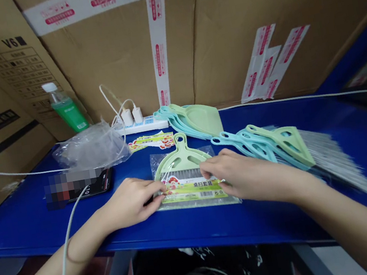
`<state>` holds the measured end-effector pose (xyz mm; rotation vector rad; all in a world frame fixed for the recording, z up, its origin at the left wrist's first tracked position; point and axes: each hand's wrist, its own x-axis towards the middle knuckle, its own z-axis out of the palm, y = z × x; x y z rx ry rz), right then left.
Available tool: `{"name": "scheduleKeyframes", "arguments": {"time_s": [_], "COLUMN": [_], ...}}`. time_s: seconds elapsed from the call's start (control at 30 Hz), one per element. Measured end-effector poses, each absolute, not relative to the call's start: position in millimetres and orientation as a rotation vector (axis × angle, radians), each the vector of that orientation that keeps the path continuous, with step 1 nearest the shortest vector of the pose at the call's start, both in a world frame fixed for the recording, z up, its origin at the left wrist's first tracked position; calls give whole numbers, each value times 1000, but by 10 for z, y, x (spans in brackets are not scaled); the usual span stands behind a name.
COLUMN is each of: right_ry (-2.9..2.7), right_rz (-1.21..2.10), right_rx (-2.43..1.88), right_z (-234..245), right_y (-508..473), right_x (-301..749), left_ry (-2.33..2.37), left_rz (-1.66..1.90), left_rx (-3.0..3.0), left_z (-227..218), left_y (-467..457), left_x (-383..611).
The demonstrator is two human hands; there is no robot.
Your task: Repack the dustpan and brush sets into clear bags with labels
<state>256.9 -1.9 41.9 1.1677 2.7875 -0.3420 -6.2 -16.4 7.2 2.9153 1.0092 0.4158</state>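
In front of me on the blue table lies a green dustpan and brush set (183,153) in a clear plastic bag (155,162), its handle pointing away. A printed card (188,188) with mushroom pictures covers its lower half. My left hand (136,201) pinches the bag's left edge with thumb and forefinger. Across from it, my right hand (237,173) has its fingers closed on the bag's right side. What exactly lies between the right fingertips is partly hidden.
Blue and green dustpans (203,117) are stacked behind the set. Several brushes (283,144) lie to the right, bristles outward. Loose printed cards (152,141), a power strip (149,124), plastic bags (93,145), a green bottle (68,110) and a white cable (68,236) are around; cardboard boxes stand behind.
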Motion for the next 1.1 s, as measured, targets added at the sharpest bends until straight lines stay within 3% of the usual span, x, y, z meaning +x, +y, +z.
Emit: {"name": "scheduleKeyframes", "arguments": {"time_s": [0.23, 0.6, 1.1], "right_ry": [2995, 2904, 2905], "right_rz": [-311, -464, -428], "right_rx": [884, 909, 833], "right_z": [354, 364, 360], "right_y": [-1, 45, 57], "right_x": [2600, 2547, 2547], "left_ry": [1030, 1089, 891], "left_rz": [407, 350, 606], "left_rx": [2904, 2858, 3030], "left_z": [52, 70, 21], "left_y": [-159, -168, -169], "left_x": [-68, -75, -59]}}
